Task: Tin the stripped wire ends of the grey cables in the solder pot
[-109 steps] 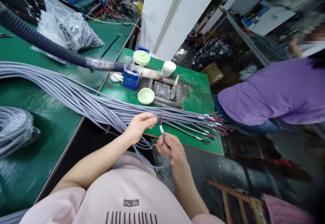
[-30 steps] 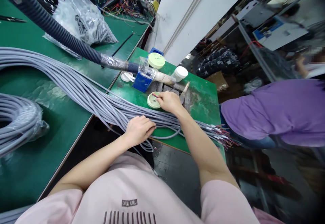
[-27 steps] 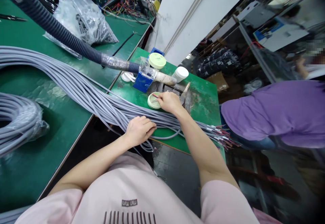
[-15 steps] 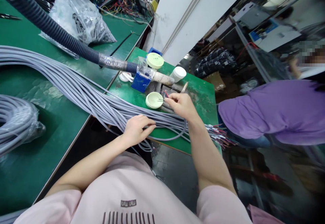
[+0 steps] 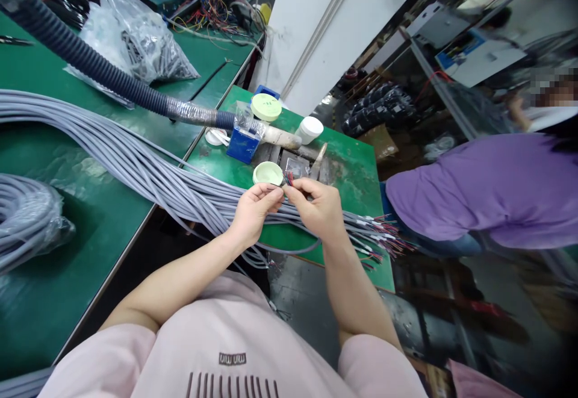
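My right hand [image 5: 320,206] pinches the stripped end of a grey cable, with its thin coloured wires [image 5: 289,177] fanning up past the fingertips. Fingertip to fingertip with it, my left hand [image 5: 253,210] is closed on the dark tips of the same wires. Just beyond both hands sits a round pale green dish [image 5: 267,173]. A thick bundle of grey cables [image 5: 135,151] runs beneath my hands. At its right end, many bared wire ends [image 5: 383,235] stick out over the green table.
A ribbed hose [image 5: 130,88] with a pale nozzle [image 5: 282,137] reaches over a blue box [image 5: 242,145]. A yellow-green lid [image 5: 266,108] and white jar [image 5: 310,129] stand behind. A person in a purple top [image 5: 487,193] is close on the right. Coiled cable [image 5: 31,223] lies left.
My left hand has moved up and right from the cable bundle and closed on the wire tips. The wires in my right hand have come down from over the pale green dish.
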The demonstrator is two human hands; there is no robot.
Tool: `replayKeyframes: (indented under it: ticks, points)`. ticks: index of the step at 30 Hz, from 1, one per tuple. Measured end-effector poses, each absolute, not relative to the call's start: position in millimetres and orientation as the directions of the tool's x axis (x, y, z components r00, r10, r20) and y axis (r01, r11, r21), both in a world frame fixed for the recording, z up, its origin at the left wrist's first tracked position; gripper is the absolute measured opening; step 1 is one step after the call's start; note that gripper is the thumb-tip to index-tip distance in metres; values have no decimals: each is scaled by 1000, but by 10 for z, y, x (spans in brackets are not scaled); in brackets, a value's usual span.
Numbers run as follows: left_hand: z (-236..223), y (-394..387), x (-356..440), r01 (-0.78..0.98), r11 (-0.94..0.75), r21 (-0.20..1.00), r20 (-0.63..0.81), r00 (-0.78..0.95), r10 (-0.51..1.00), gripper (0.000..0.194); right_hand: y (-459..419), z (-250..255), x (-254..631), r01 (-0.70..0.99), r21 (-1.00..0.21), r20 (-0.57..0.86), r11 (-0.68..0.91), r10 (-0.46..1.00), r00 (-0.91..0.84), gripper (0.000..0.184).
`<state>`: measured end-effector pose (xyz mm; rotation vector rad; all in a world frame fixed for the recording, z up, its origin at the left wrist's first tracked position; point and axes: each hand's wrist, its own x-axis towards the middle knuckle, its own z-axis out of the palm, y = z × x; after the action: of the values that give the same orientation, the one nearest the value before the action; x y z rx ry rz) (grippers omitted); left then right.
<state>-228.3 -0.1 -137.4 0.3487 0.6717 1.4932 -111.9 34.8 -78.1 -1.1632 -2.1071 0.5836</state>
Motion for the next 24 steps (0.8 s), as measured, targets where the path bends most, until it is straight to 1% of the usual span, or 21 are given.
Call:
replayKeyframes:
  ticks: [4,7,9,11,12,13,14,15,16,17,18,19,21,24]
  points:
    - [-1368,18,-2237,-825,78,560,-202,-45,978,32,319,-830,-1117,531,-669,373,520,853,-366,20]
    - [-1363,29,-2214,-829,105,549,-209,-15,978,32,339,-840,-1088,525,-661,396,536,844,-362,21]
    - [-1365,13,-2232,-802,164,575,-231,34,972,36,417,-828,-1027,560,-638,403,529,849,-342,21]
    - [-1379,-30,-2302,-722,179,668,-222,36,974,41,564,-820,-931,627,-603,395,493,868,-302,23]
    - [-1392,-58,-2360,-650,139,747,-183,0,983,41,662,-825,-873,665,-585,378,465,881,-283,24]
    - [-1408,-88,-2432,-544,57,837,-108,-61,992,37,772,-839,-813,702,-565,353,433,896,-269,25]
    - [-1428,-116,-2516,-394,-58,917,7,-129,992,32,889,-861,-754,738,-543,318,402,911,-262,26]
    - [-1452,-140,-2608,-206,-182,961,145,-182,972,25,1008,-891,-698,772,-517,278,370,926,-258,27]
    - [-1480,-158,-2700,-2,-291,957,284,-208,936,19,1125,-925,-650,806,-487,237,338,939,-251,28]
    - [-1511,-169,-2788,187,-366,912,400,-207,893,14,1234,-963,-611,839,-452,198,303,951,-237,29]
    - [-1545,-173,-2864,342,-405,848,485,-192,853,12,1335,-999,-583,872,-410,162,268,962,-220,28]
    - [-1579,-172,-2926,452,-421,787,539,-170,825,12,1425,-1033,-565,902,-364,128,234,971,-200,27]
    - [-1644,-164,-2995,555,-439,707,589,-118,800,14,1574,-1087,-554,953,-252,52,169,986,-161,26]
    - [-1711,-154,-2994,594,-491,638,628,-33,777,13,1732,-1138,-576,985,-120,-46,120,991,-126,25]
